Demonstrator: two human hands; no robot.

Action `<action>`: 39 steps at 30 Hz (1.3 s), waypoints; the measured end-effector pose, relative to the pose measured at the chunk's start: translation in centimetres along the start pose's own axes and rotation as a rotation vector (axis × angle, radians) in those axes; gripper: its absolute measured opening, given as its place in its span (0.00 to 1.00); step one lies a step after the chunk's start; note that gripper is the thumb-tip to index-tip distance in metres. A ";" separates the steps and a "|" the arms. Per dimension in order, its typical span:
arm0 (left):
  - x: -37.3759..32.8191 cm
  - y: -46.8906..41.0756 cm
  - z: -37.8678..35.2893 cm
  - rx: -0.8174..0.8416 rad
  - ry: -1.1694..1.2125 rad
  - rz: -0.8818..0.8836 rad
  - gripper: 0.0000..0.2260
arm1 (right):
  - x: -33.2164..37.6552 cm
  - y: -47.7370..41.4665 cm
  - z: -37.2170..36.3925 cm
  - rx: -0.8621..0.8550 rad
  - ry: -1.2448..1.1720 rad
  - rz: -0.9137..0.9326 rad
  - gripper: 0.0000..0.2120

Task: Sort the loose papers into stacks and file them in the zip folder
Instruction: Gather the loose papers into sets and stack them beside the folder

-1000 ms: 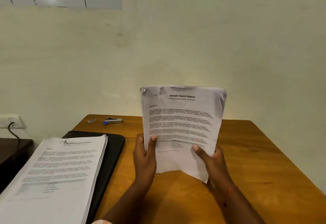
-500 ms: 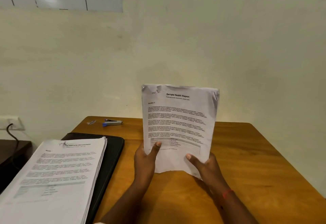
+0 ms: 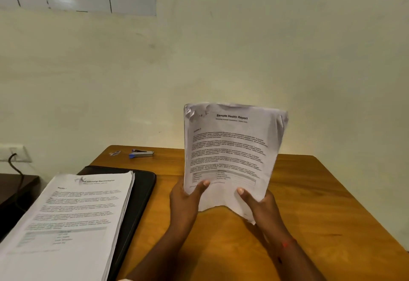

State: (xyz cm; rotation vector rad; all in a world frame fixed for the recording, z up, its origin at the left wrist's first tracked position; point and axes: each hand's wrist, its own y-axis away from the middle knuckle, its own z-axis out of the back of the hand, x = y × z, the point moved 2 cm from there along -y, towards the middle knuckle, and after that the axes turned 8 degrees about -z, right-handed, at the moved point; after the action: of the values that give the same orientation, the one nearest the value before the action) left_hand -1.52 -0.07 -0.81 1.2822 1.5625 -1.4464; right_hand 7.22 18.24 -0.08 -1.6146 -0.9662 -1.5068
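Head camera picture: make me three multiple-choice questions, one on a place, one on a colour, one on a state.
1. The thick white paper stack lies: A on the flat black folder; B on the floor; C against the wall.
2. The left end of the small silver stapler is: A red; B blue; C green.
3. The crumpled white health-report bundle is: A lying flat; B held upright by both hands; C in one hand.
Answers: A, folder edge shows beneath it; B, its tip is blue; B, left hand and right hand grip its lower edge.
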 end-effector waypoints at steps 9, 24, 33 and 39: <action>1.9 -0.9 0.7 0.023 -0.095 0.032 0.16 | -0.8 -0.3 0.2 0.061 0.150 -0.025 0.18; -1.2 7.8 5.7 0.447 -0.092 0.331 0.27 | 0.9 0.4 2.8 -0.036 0.153 -0.078 0.09; -6.8 8.0 7.1 0.402 -0.231 0.391 0.13 | -0.4 5.7 1.2 -0.009 0.153 -0.065 0.07; -7.7 4.3 6.2 0.148 -0.174 0.549 0.15 | 0.2 8.4 -1.0 0.051 0.046 -0.077 0.10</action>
State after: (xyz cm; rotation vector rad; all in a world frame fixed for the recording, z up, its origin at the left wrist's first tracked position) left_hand 3.92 -8.22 3.66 1.4783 0.9035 -1.2845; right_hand 14.21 13.51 0.07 -1.5158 -1.0440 -1.5514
